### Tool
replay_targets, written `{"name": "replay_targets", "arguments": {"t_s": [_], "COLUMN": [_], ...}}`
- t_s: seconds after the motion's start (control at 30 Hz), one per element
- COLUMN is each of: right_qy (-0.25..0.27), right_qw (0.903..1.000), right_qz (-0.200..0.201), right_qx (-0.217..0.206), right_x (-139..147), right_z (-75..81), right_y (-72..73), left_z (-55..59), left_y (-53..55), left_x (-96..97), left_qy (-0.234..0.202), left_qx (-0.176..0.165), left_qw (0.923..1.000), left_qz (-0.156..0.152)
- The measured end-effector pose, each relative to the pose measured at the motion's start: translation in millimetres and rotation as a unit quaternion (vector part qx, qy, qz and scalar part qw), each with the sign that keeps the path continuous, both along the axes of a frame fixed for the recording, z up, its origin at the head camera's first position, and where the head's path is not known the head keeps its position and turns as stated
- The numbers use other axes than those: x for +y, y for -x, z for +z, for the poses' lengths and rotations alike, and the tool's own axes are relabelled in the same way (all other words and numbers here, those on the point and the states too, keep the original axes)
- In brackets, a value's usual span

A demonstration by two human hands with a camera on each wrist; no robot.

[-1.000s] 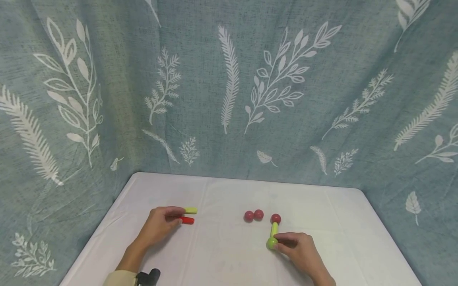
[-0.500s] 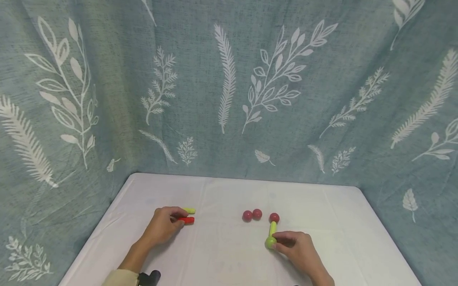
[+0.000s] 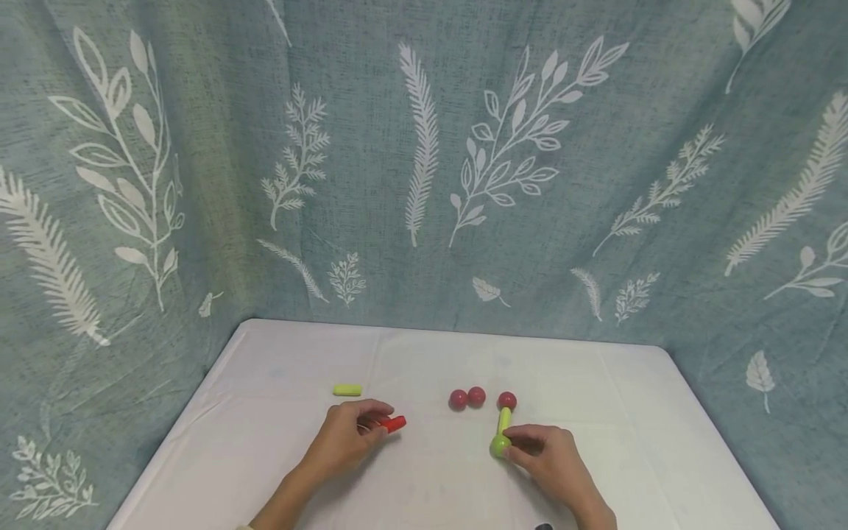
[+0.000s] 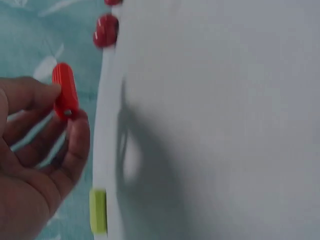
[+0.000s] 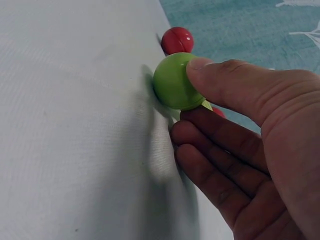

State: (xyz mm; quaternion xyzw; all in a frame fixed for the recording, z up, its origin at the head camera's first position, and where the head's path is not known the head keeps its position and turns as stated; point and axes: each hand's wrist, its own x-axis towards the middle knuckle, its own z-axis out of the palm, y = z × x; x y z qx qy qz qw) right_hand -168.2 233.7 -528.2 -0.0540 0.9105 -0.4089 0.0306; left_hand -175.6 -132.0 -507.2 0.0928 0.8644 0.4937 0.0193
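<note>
My left hand [image 3: 349,440] pinches a red ribbed rod [image 4: 65,91] between thumb and fingers, held above the table in the left wrist view. My right hand [image 3: 547,458] grips a green ball [image 5: 177,81] with thumb and fingertips, close to the tabletop. From that ball a yellow-green rod [image 3: 505,419] points away toward the back, and a red ball [image 3: 507,400] sits at its far end. In the right wrist view the green ball and the fingers hide most of this rod.
Two red balls, a left one [image 3: 458,400] and a right one [image 3: 476,397], lie side by side mid-table. A loose yellow-green rod [image 3: 347,389] lies behind my left hand. The white-covered table [image 3: 596,397] ends at a leaf-patterned curtain [image 3: 371,184].
My left hand has picked up the red rod and carried it right and nearer to me, leaving the loose yellow-green rod behind. My right hand has hardly moved.
</note>
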Motion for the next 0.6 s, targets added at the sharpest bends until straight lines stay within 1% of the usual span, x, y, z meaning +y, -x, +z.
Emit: {"name": "replay_targets", "arguments": {"t_s": [0.13, 0.23, 0.37, 0.53, 0.6], "right_qy": [-0.005, -0.008, -0.019, -0.025, -0.023], "right_qw": [1.0, 0.9999, 0.9997, 0.9996, 0.9997], "right_qz": [0.0, -0.003, -0.008, -0.003, 0.004], "right_qx": [0.008, 0.01, 0.014, 0.012, 0.011], "right_x": [-0.5, -1.4, -3.1, -4.4, -4.4], "right_z": [1.2, 1.6, 1.2, 1.1, 1.8], "right_y": [1.0, 2.6, 5.4, 8.1, 9.5], "left_z": [3.0, 3.3, 0.3, -4.0, -6.7], "left_y": [-8.5, -13.2, -17.6, -20.9, -21.2], "left_x": [22.2, 40.3, 66.7, 95.9, 105.0], "left_qy": [-0.014, -0.015, -0.024, -0.044, -0.048], "left_qx": [-0.023, -0.038, -0.06, -0.088, -0.088], "left_qw": [0.9996, 0.999, 0.9971, 0.9943, 0.9941], "left_qz": [0.001, -0.017, -0.039, -0.041, -0.041]}}
